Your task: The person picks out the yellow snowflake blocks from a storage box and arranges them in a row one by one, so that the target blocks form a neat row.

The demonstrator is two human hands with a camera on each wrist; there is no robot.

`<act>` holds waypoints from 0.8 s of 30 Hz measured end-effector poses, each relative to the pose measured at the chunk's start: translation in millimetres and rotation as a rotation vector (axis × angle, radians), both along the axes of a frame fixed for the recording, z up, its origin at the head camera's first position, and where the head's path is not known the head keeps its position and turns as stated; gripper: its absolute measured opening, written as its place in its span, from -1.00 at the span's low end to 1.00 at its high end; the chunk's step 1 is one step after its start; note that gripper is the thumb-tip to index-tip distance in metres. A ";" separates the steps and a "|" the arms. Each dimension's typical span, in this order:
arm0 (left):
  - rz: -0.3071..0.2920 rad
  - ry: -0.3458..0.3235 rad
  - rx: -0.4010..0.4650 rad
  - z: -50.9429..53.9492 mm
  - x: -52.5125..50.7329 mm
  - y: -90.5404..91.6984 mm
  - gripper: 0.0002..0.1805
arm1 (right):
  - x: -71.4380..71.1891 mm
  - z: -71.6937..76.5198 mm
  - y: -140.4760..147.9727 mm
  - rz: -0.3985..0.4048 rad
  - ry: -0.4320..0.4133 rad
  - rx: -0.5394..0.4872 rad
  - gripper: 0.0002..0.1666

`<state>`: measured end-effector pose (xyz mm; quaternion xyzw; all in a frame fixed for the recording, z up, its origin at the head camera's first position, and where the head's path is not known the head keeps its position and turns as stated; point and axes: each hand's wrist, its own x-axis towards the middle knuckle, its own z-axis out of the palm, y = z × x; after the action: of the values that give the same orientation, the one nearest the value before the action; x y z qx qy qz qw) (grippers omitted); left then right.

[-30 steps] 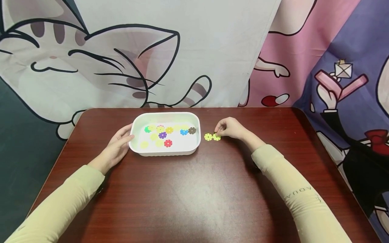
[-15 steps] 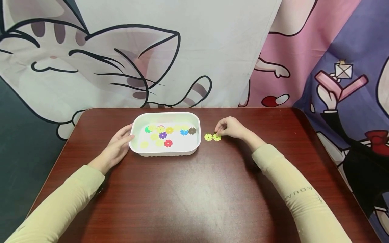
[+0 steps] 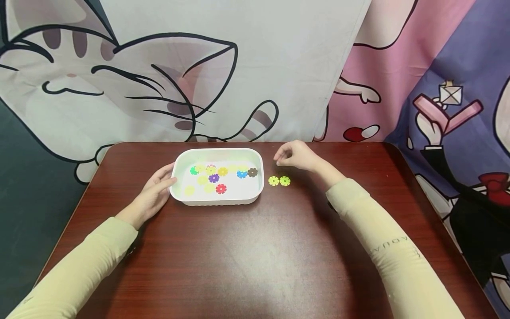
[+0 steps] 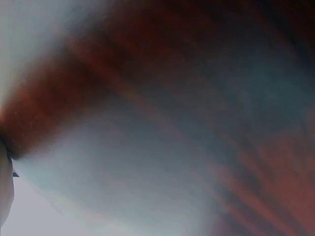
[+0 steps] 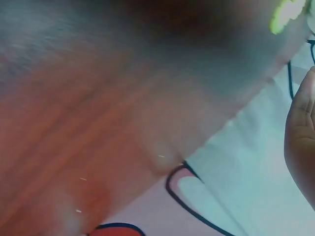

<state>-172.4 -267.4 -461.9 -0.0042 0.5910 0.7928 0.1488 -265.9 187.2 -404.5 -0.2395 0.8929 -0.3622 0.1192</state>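
Note:
In the head view, a white tray point(image 3: 217, 202) holds several flower-shaped discs, among them a red one point(image 3: 221, 189), a purple one point(image 3: 214, 178) and a brown one point(image 3: 253, 172). The left hand point(image 3: 153, 192) grips the tray's left rim, thumb on top. Two yellow-green discs point(image 3: 273, 180) point(image 3: 284, 180) lie side by side on the table, right of the tray. Just above and beyond them is the right hand point(image 3: 299, 156), its fingers loosely bent with nothing visible between them. The right wrist view shows part of that hand point(image 5: 301, 135) at its right edge.
The brown table point(image 3: 247, 257) ends at a far edge against a hanging cloth point(image 3: 279, 66) printed with cartoon figures. Both forearms, in pale sleeves, reach over the table from either side. The left wrist view is mostly blurred.
The right hand has let go of the right yellow-green disc and moved up and slightly left, away from it. The left hand and the tray look the same.

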 end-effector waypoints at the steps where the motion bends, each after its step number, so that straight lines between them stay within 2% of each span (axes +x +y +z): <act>1: 0.000 0.004 0.003 -0.3 0.0 -0.1 -0.45 | -0.7 3.1 -2.4 0.004 0.005 -0.002 -0.87; 10: 0.003 0.001 0.005 -0.2 0.1 0.1 -0.44 | -5.4 22.6 -25.7 0.035 0.051 0.015 -0.88; 16: 0.000 -0.008 -0.014 -0.3 0.0 -0.3 -0.38 | -7.3 27.4 -41.6 0.057 0.059 0.018 -0.89; 24: 0.004 -0.018 -0.017 1.3 0.4 0.3 -0.35 | -8.7 31.3 -67.2 0.116 0.030 -0.004 -0.84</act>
<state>-172.0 -267.1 -460.6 -0.0140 0.5964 0.7879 0.1525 -274.6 120.1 -373.1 -0.2967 0.8785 -0.3525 0.1261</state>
